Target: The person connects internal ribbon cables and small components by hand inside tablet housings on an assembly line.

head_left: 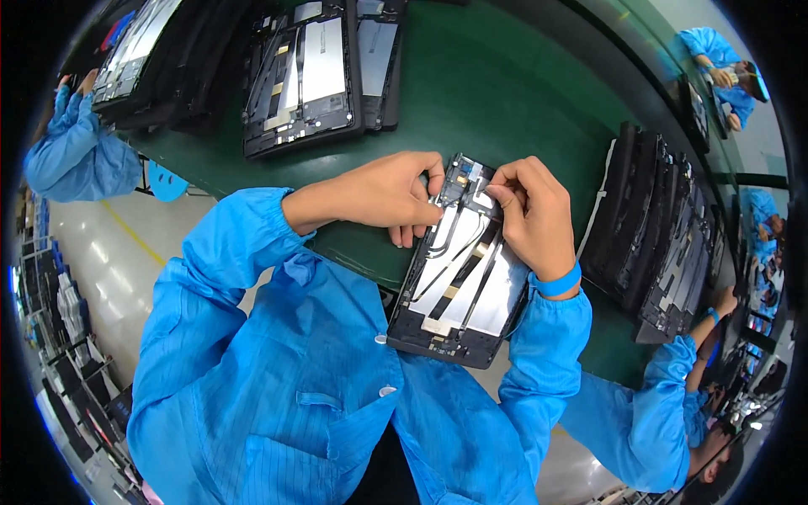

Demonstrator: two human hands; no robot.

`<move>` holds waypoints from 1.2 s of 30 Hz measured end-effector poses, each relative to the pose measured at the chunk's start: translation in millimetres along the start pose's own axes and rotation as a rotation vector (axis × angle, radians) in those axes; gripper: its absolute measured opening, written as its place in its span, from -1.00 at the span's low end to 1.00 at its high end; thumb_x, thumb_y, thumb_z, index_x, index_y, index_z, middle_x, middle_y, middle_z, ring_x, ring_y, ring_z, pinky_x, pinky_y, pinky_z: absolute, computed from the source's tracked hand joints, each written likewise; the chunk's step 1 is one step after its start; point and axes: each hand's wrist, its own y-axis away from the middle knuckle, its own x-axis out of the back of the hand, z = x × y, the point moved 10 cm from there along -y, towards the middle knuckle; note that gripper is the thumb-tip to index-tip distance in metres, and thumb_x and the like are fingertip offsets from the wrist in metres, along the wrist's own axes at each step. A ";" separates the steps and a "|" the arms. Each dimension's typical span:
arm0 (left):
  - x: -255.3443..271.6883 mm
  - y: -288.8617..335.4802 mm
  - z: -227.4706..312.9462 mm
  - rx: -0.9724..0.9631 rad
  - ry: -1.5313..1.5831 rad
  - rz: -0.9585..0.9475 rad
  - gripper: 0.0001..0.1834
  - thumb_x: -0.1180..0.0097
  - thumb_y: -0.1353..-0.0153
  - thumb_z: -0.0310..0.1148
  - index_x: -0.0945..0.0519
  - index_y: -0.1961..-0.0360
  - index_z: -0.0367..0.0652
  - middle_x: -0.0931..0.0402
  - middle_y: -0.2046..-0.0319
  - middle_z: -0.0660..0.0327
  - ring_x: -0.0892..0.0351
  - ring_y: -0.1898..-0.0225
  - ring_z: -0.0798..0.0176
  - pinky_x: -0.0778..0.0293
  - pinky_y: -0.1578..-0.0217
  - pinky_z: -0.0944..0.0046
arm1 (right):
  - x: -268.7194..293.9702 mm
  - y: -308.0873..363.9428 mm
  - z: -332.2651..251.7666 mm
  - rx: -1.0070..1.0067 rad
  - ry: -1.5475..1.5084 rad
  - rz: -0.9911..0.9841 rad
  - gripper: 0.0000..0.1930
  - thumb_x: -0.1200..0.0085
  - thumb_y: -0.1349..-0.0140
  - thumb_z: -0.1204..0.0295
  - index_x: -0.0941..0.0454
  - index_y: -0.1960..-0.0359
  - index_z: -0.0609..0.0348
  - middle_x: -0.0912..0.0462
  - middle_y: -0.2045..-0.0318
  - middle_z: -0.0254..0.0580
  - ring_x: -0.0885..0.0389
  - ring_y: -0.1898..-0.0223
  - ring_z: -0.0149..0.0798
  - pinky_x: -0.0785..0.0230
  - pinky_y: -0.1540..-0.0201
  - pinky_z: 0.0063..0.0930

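Observation:
An opened tablet [484,295] with its back off lies tilted at the table's near edge, in front of my body. Silver battery panels, dark ribbon cables and thin black wires show inside its black frame. My left hand [383,198] is closed on the tablet's upper left edge, thumb on the top side and fingers curled by the rim. My right hand [539,219], with a blue band at the wrist, pinches at the upper right of the tablet, beside a small silver patch. What lies between those fingertips is too small to make out.
Opened tablets are stacked at the back [316,76] and far left [139,59] of the green table [497,93]. A row of tablets [656,227] leans on the right. Co-workers in blue smocks sit left [80,156], lower right [648,421] and far right [715,50].

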 end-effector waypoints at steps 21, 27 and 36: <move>-0.6 -4.8 2.9 -0.048 0.030 -0.091 -0.70 -0.26 -0.52 -0.51 -0.33 -0.02 -0.27 -0.77 0.39 -0.08 -0.89 0.36 0.10 -0.83 0.37 0.18 | 3.8 4.3 11.6 -0.079 -0.010 -0.005 -0.94 -0.39 -0.28 0.65 -0.73 0.28 0.34 -0.60 0.40 -0.20 -0.52 0.45 -0.39 -0.37 0.35 -0.46; -0.6 -3.9 5.2 -0.037 0.011 -0.074 -0.71 -0.24 -0.54 -0.52 -0.33 -0.02 -0.26 -0.77 0.39 -0.07 -0.89 0.37 0.11 -0.83 0.38 0.19 | 4.6 3.6 12.6 -0.092 -0.020 -0.005 -0.93 -0.40 -0.28 0.65 -0.73 0.28 0.35 -0.59 0.41 -0.20 -0.51 0.45 -0.41 -0.36 0.36 -0.46; -2.3 -5.9 6.7 -0.063 -0.004 -0.051 -0.71 -0.21 -0.53 -0.56 -0.29 -0.01 -0.25 -0.76 0.43 -0.03 -0.87 0.42 0.17 -0.82 0.43 0.22 | 6.2 3.2 10.0 -0.093 -0.025 -0.014 -0.91 -0.42 -0.27 0.63 -0.71 0.30 0.35 -0.61 0.41 -0.20 -0.50 0.46 -0.39 -0.35 0.36 -0.45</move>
